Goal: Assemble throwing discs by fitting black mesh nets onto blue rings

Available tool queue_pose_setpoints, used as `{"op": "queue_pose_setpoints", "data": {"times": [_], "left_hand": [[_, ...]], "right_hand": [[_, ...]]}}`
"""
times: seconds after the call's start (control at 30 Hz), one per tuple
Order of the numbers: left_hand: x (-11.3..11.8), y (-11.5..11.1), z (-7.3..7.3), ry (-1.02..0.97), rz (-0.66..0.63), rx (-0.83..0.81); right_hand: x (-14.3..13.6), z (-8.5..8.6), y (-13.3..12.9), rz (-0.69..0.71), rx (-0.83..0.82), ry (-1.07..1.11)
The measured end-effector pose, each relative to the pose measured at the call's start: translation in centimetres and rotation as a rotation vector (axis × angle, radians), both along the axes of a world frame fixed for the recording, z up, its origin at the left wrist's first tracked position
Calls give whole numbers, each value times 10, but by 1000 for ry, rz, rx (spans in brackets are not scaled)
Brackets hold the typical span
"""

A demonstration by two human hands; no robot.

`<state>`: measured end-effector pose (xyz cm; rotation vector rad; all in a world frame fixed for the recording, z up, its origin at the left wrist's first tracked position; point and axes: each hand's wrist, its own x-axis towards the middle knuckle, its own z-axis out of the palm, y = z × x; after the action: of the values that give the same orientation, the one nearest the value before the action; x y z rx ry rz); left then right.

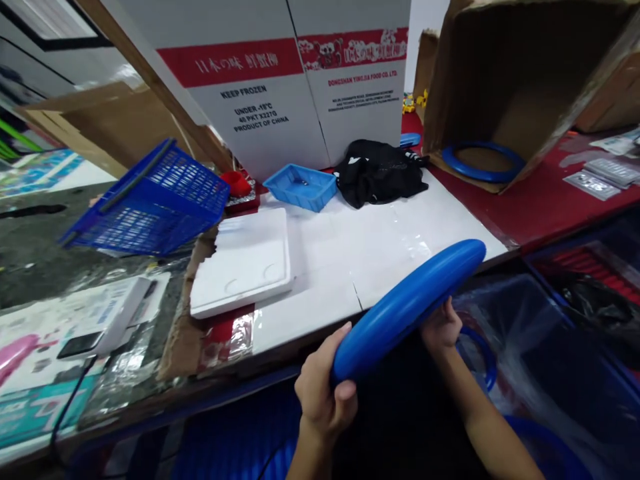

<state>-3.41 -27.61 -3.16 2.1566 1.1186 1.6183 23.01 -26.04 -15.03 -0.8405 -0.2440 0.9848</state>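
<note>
Two-sided hold: left hand (321, 389) and right hand (443, 327), fingers grasping blue ring (405, 301) at opposite edges, likely for balance, near bench (345, 267).

- Our blue ring (407, 307) looks like smooth, shiny plastic.
- At nine o'clock in our view, a white foam slab (250, 257), dull, with a rough, ragged edge.
- At two o'clock we see wrinkly black cloth (383, 177) and a dull brown cardboard box (500, 87).
</note>
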Motion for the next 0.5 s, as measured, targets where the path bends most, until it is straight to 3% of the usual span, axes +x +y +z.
{"op": "queue_pose_setpoints", "data": {"times": [0.33,0.43,0.5], "left_hand": [[40,-9,32,-135,-98,106],[45,-8,39,-148,-103,106],[47,-7,44,-149,-169,60]], "right_hand": [[19,-23,-4,-57,-26,98],[21,-18,-7,-74,-81,174],[21,-8,-11,-39,-81,111]]}}
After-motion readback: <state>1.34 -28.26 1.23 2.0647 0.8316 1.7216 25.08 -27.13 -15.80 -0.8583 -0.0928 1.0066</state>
